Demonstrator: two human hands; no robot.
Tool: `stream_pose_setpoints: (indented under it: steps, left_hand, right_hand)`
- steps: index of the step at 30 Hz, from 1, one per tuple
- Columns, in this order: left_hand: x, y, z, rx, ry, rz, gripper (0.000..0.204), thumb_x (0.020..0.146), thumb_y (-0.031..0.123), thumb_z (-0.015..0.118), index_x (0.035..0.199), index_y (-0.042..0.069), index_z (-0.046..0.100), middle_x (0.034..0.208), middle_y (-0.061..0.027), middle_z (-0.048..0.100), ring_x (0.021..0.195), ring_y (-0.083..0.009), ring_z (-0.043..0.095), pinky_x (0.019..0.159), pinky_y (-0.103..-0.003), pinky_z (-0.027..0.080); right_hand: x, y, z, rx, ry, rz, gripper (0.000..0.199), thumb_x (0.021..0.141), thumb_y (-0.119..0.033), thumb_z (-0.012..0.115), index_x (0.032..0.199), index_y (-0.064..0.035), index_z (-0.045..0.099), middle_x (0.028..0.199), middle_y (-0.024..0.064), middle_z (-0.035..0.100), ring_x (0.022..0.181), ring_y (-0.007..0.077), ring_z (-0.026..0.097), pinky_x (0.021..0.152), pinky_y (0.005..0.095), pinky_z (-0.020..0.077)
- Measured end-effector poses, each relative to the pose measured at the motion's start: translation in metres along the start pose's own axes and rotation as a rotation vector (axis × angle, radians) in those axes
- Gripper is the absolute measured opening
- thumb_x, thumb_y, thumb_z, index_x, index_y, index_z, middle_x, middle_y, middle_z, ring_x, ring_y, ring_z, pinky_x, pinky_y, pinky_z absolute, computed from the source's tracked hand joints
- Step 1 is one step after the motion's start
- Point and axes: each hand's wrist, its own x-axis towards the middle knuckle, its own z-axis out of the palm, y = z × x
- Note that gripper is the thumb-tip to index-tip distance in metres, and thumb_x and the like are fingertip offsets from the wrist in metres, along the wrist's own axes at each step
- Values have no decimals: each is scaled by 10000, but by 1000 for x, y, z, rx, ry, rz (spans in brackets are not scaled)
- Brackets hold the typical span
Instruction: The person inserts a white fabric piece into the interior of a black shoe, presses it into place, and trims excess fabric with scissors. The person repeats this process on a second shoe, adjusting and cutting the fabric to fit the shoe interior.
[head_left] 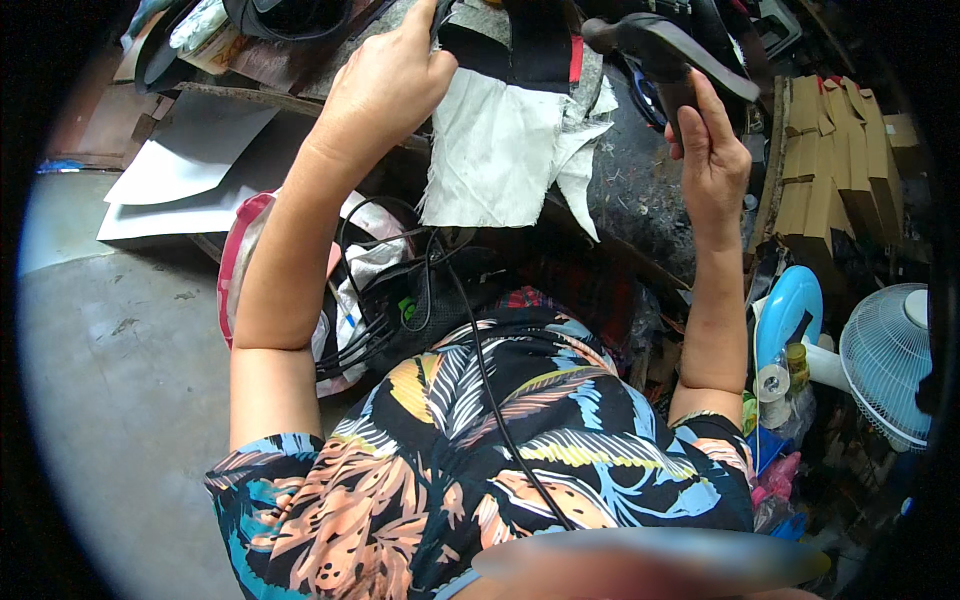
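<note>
My right hand (715, 155) is closed round the dark handle of a hammer (690, 50), raised over the right part of the workbench. The hammer has a rounded face on its left and a long curved peen on its right. At the top edge my left hand (390, 85) is closed, its fingertips at a thin dark piece that is mostly cut off by the frame. Between the hands lies a frayed white cloth (490, 150), hanging over the bench's near edge. Black strips (540, 45) of material, one with a red edge, rest on the cloth's far end.
White sheets (185, 160) jut from the bench at left. Below them stands a pink-rimmed container (240, 260) with fabric, beside looped black cables (375, 330). On the right are stacked brown cardboard pieces (830, 160) and a blue-and-white fan (885, 360). A black cord (480, 370) crosses my shirt.
</note>
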Motion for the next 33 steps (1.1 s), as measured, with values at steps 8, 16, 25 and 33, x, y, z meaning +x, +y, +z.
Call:
stream_pose_setpoints:
  steps: [8,16,25,33]
  left_hand:
    - [40,-15,2,493,-95,228,685,900,501,588,1385,25,498,1097,-327,656,1020,-478,642,912,-507,506]
    - [26,-73,45,-727,-156,-351,335,901,149,558,1194,-11,584,858,-77,616,801,-186,610,740,-337,529]
    - [6,-51,78,-216,237,6,456,898,90,577,1334,-16,499,1163,-164,633,1077,-281,633,1013,-392,500]
    - [2,-59,83,261,47,619,445,894,85,556,1338,71,585,1373,-149,571,1310,-302,516,1082,-391,444]
  right_hand:
    - [-17,14,8,-426,-289,169,366,967,-441,589,1291,-283,653,973,112,737,892,319,715,733,390,551]
    - [-35,15,-29,-516,-244,-67,375,961,-444,604,1236,-210,706,1020,49,713,847,233,654,757,322,516]
    - [16,-8,34,-190,-231,-82,548,1013,-323,546,1517,-179,387,1042,167,725,827,325,731,711,405,555]
    - [69,41,39,-162,-291,-69,533,977,-43,559,1462,-255,491,1105,154,717,989,206,701,871,337,536]
